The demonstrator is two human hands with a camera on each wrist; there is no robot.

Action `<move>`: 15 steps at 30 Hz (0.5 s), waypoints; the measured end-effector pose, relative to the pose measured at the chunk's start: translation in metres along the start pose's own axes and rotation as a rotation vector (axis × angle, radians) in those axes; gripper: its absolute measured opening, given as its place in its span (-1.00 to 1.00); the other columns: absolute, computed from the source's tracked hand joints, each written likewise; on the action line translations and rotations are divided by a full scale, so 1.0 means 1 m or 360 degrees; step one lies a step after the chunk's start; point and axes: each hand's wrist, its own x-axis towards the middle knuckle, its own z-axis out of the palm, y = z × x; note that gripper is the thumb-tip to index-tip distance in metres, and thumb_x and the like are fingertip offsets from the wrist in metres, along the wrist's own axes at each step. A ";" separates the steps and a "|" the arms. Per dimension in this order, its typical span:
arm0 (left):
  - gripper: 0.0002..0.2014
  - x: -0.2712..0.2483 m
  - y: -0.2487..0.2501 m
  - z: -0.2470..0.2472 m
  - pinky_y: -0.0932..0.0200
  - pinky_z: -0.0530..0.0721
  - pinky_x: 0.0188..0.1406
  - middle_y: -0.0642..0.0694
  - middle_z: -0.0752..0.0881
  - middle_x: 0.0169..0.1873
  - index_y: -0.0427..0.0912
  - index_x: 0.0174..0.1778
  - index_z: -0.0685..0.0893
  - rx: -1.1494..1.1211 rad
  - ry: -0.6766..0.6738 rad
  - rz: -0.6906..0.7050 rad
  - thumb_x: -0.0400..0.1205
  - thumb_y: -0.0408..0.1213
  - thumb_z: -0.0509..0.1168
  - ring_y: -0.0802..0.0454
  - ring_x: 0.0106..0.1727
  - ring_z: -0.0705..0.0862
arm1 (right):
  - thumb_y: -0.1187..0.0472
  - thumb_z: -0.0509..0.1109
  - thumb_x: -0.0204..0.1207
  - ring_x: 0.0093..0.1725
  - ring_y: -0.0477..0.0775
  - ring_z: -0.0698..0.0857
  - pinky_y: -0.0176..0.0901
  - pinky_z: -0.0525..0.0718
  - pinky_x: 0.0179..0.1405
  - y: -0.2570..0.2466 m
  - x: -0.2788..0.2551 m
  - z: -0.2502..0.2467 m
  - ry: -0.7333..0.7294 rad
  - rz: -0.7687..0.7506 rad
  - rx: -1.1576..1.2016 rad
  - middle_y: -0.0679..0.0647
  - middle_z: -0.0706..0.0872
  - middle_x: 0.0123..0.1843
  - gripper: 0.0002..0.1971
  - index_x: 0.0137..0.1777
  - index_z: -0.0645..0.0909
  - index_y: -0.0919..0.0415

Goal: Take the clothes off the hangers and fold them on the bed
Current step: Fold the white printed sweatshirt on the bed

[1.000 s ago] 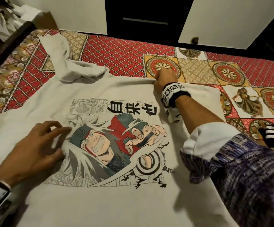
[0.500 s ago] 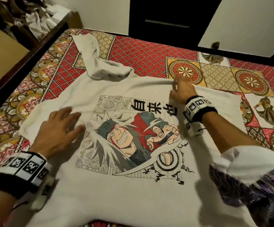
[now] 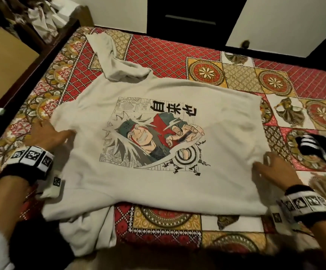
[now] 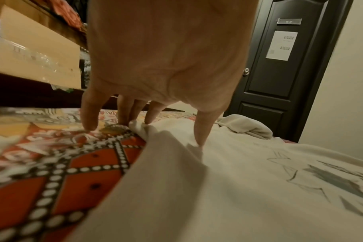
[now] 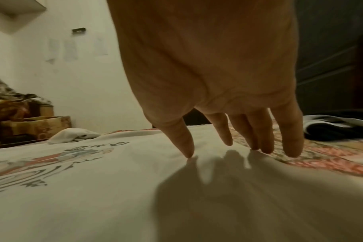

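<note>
On the bed (image 3: 170, 53), a pale sweatshirt (image 3: 226, 133) lies spread flat, print side up, with no hanger in sight, so it seems to be off its hanger and laid out but not yet folded. Nearest, one sleeve (image 3: 92, 232) hangs crumpled over the near edge at the left. A little farther, the left hand (image 3: 47, 134) sits at the sweatshirt's left edge, fingers straight and spread, some tips on the cloth and some on the bedcover just beside it; it holds nothing. The right hand (image 3: 275, 170) rests at the right edge, fingers also straight and spread, tips touching the cloth or just above it, gripping nothing. Right of that hand lies a black garment with white stripes (image 3: 321, 149), bunched rather than folded as far as can be told. At the far left the other sleeve (image 3: 115, 63) lies rumpled on the bedcover. By my reading the smoothing is about done and the folds are all left: both sleeves in, then the body.
</note>
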 end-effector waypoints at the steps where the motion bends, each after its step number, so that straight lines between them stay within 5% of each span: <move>1: 0.00 0.002 -0.007 0.000 -0.43 0.46 0.51 -0.44 0.32 0.63 -0.40 0.63 0.35 -0.0043 0.0016 -0.0004 0.50 0.28 0.49 -0.51 0.60 0.38 | 0.02 0.43 0.64 -0.18 0.21 0.61 0.05 0.56 -0.17 0.011 -0.010 0.002 0.0000 0.0070 0.0009 0.36 0.71 0.01 -0.67 0.06 0.51 0.31; 4: -0.30 -0.001 -0.023 -0.002 -0.23 0.72 0.06 -0.40 0.67 0.04 -0.45 0.23 0.61 -0.0376 -0.0076 -0.0123 0.43 0.05 0.63 -0.40 0.03 0.70 | -0.02 0.45 0.60 -0.18 0.21 0.61 -0.02 0.48 -0.23 0.028 -0.023 0.004 0.0049 0.0226 0.0102 0.23 0.68 -0.09 -0.67 0.01 0.47 0.24; 7: -0.52 -0.014 -0.033 -0.001 -0.06 0.58 -0.26 -0.24 0.60 -0.32 -0.31 -0.26 0.62 -0.0782 -0.0347 -0.0238 0.34 -0.03 0.69 -0.21 -0.33 0.58 | -0.06 0.46 0.55 -0.07 0.29 0.63 0.05 0.55 -0.09 0.034 -0.011 -0.003 0.0047 0.0389 0.0205 0.29 0.68 -0.03 -0.59 0.01 0.50 0.32; 10: -0.51 -0.013 -0.040 0.002 -0.19 0.65 0.13 -0.33 0.78 0.04 -0.38 0.07 0.78 -0.0936 -0.0409 -0.0163 0.34 -0.13 0.65 -0.26 0.02 0.72 | -0.09 0.48 0.53 -0.13 0.28 0.67 0.05 0.61 -0.10 0.041 -0.009 -0.005 -0.0051 0.0498 0.0259 0.33 0.72 -0.11 -0.57 -0.15 0.60 0.35; 12: -0.83 -0.025 -0.038 0.000 -0.21 0.64 0.23 -0.38 0.77 0.13 -0.30 0.10 0.82 -0.1004 -0.0503 -0.0119 0.62 -0.37 0.43 -0.25 0.14 0.74 | -0.14 0.45 0.55 -0.15 0.25 0.67 0.01 0.62 -0.07 0.049 -0.007 -0.002 -0.0213 0.0488 0.0269 0.28 0.75 -0.10 -0.59 -0.01 0.72 0.27; 15: -0.84 -0.040 -0.034 -0.001 0.07 0.81 -0.25 -0.29 0.87 -0.17 -0.25 0.06 0.81 -0.1059 -0.0841 -0.0194 0.73 -0.38 0.30 -0.09 -0.29 0.84 | -0.23 0.48 0.43 0.04 0.16 0.69 -0.05 0.65 0.13 0.062 -0.005 -0.002 -0.0387 0.0553 0.0407 0.31 0.78 0.23 -0.45 0.25 0.78 0.16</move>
